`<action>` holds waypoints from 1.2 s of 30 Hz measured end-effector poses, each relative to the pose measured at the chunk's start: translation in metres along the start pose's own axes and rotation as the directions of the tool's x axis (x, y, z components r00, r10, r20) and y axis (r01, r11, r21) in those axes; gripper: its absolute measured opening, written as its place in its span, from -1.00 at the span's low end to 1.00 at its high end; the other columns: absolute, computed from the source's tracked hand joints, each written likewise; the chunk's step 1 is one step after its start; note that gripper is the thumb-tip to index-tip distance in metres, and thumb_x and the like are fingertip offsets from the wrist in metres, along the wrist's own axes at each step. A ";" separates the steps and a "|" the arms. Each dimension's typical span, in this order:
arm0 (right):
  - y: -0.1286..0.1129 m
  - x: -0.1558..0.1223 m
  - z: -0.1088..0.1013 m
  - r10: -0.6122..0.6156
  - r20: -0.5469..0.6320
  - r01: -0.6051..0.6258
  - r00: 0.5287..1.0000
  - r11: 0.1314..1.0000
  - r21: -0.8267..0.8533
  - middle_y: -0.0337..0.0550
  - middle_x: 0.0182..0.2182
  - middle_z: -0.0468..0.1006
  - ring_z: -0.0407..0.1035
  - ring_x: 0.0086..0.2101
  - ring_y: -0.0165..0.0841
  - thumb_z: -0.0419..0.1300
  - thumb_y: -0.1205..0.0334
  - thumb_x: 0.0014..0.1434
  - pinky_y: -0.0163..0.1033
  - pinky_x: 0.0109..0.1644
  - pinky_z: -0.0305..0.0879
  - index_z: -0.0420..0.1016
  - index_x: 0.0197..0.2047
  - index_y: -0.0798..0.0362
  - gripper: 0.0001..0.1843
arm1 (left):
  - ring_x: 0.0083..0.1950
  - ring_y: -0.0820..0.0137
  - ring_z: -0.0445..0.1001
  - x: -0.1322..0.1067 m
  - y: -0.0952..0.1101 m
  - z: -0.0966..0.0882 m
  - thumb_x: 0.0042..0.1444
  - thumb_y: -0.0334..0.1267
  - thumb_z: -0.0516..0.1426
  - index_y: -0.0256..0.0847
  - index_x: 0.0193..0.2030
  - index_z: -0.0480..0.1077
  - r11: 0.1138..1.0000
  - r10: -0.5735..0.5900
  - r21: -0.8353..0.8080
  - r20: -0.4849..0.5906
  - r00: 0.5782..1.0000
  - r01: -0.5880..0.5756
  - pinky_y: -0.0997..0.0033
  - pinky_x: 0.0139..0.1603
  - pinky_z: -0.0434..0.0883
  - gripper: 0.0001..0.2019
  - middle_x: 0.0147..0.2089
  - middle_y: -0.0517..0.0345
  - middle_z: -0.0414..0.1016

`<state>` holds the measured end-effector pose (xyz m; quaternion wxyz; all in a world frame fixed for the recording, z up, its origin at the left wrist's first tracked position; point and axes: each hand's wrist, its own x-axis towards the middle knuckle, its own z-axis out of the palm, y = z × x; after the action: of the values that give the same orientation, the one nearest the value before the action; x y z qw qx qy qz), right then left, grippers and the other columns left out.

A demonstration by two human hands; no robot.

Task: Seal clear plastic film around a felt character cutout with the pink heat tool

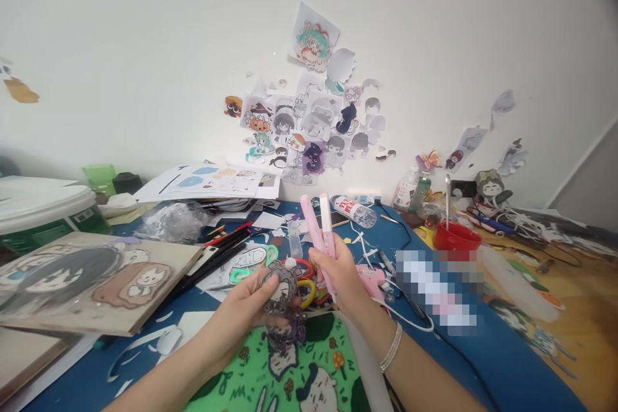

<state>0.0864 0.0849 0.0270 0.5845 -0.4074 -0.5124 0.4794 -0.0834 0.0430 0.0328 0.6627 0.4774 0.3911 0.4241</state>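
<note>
My left hand (pixel 248 302) pinches a grey cartoon-figure cutout (pixel 280 286) between thumb and fingers. Below it, another dark cutout figure (pixel 287 331) partly overlaps the green printed sheet (pixel 321 347); I cannot tell whether the two are joined. In my right hand (pixel 340 270) is a slim pink two-armed tool, which looks like a mini hair straightener (pixel 316 225). Its arms point up and stand slightly apart, with nothing visible between them. Red and yellow scissor handles (pixel 306 293) lie just behind the cutout, between my hands.
Drawing boards (pixel 96 277) and a white-and-green bucket (pixel 48 212) crowd the left. A plastic bottle (pixel 355 211) lies at the back. To the right stands a red cup (pixel 456 241) with a spoon, near tangled cables (pixel 526 225). Paper scraps litter the blue tabletop (pixel 512 360).
</note>
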 end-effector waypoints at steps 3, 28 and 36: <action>-0.003 -0.002 0.001 0.007 0.010 -0.007 1.000 1.000 -0.002 -0.44 -0.62 0.28 0.12 -0.71 -0.57 0.22 0.17 -0.02 -0.42 -0.66 0.07 0.31 -0.20 0.05 -0.70 | -0.11 0.23 0.50 0.001 0.000 -0.002 0.11 -0.05 0.13 -0.18 0.01 0.35 1.000 0.016 0.014 0.011 1.000 -0.016 0.33 -0.29 0.50 -0.62 -0.13 0.02 0.54; -0.011 -0.007 -0.002 -0.059 0.074 0.071 0.996 0.981 -0.182 -0.39 -0.54 0.32 0.32 -0.53 -0.43 0.31 0.24 -0.11 -0.32 -0.51 0.31 0.28 -0.20 -0.02 -0.61 | -0.29 0.27 0.55 -0.005 -0.006 0.002 0.12 -0.05 0.12 -0.13 0.09 0.19 0.989 -0.079 -0.102 0.238 0.968 0.106 0.30 -0.27 0.44 -0.57 -0.26 0.06 0.55; -0.017 -0.012 0.003 -0.100 -0.055 0.085 0.993 0.970 -0.228 -0.34 -0.49 0.39 0.33 -0.56 -0.40 0.29 0.19 -0.10 -0.30 -0.58 0.31 0.28 -0.23 -0.03 -0.65 | -0.10 0.19 0.52 -0.006 -0.002 0.001 0.15 -0.04 0.08 -0.27 -0.03 0.34 0.962 -0.128 -0.194 0.295 0.947 0.191 0.20 -0.04 0.39 -0.63 -0.09 -0.13 0.52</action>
<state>0.0853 0.0693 0.0409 0.5730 -0.4624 -0.5622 0.3765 -0.0838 0.0370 0.0321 0.7924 0.4227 0.2818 0.3377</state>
